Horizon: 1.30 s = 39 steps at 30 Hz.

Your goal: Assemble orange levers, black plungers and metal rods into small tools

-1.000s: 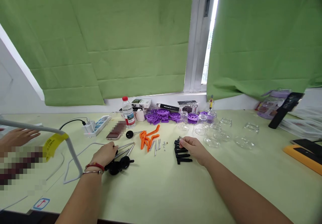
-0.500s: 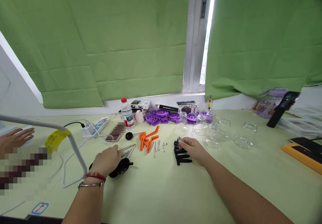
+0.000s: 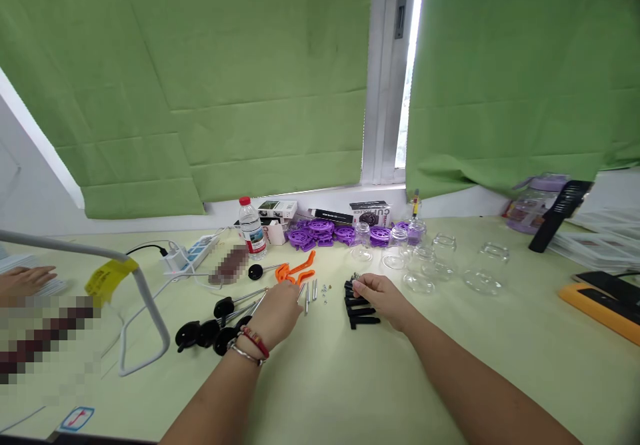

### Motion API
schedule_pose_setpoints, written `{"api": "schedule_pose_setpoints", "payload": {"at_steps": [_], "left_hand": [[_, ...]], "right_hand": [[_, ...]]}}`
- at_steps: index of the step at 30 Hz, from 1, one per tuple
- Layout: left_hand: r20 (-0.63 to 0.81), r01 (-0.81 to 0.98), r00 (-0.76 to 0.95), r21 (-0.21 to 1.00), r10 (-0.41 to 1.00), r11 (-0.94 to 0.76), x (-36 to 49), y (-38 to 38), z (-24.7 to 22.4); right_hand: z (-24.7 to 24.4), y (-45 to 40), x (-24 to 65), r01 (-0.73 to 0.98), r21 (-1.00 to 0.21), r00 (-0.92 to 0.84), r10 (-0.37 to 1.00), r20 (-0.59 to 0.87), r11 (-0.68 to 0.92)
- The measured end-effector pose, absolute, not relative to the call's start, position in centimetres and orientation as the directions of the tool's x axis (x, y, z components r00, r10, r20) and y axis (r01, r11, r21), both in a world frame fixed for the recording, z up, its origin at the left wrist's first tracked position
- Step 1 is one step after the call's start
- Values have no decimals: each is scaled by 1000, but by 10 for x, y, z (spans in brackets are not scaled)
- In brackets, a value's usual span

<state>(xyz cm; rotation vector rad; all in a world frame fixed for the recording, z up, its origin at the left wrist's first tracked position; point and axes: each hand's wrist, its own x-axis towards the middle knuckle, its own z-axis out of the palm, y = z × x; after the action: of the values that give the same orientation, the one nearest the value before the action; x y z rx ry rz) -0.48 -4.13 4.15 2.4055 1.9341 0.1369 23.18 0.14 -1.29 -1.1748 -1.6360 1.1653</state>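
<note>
My left hand (image 3: 277, 313) reaches over the orange plastic handles (image 3: 303, 275), touching or just above their near ends. Its fingers point away and are mostly hidden under the back of the hand. Beside it on the left lie several metal rods with black round knobs (image 3: 225, 307). Thin silver rods (image 3: 307, 298) lie just to the right of its fingertips. My right hand (image 3: 383, 298) is closed in a pinch at the top of a row of black plastic pieces (image 3: 364, 311). What it pinches is too small to make out. Tiny screws (image 3: 324, 290) lie between the hands.
Clear glass jars (image 3: 444, 258) stand to the right, purple wheel-like parts (image 3: 317, 233) and boxes along the wall. A water bottle (image 3: 253, 228), a power strip (image 3: 200, 251) and a bent white tube (image 3: 145, 298) are on the left. Another person's hand (image 3: 30, 279) rests at far left.
My left hand has moved right, from above the knobbed rods to the orange handles, so more black knobs now show. My right hand has stayed at the black pieces.
</note>
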Motion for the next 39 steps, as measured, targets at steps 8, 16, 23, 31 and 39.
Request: {"api": "schedule_pose_setpoints", "payload": {"at_steps": [8,16,23,31,39], "left_hand": [[9,983,158,94,987,-158,6,-14,30],[0,988,155,27,988,-155,11,-7,24],[77,999,14,-49,997,-11,-7,10,34],[0,970,-235,-63,972,235,-61,56,48],[-87,971,-237,-58,968,232,-96,76,39]], "right_hand": [[-12,0,231,266,-947,-263,959,107,179],[-9,-2,230,282,-942,-260,960,107,182],[-14,0,231,271,-942,-270,955,123,197],[-14,0,230,281,-940,-261,958,117,191],[-18,4,232,290,-933,-252,958,138,211]]}}
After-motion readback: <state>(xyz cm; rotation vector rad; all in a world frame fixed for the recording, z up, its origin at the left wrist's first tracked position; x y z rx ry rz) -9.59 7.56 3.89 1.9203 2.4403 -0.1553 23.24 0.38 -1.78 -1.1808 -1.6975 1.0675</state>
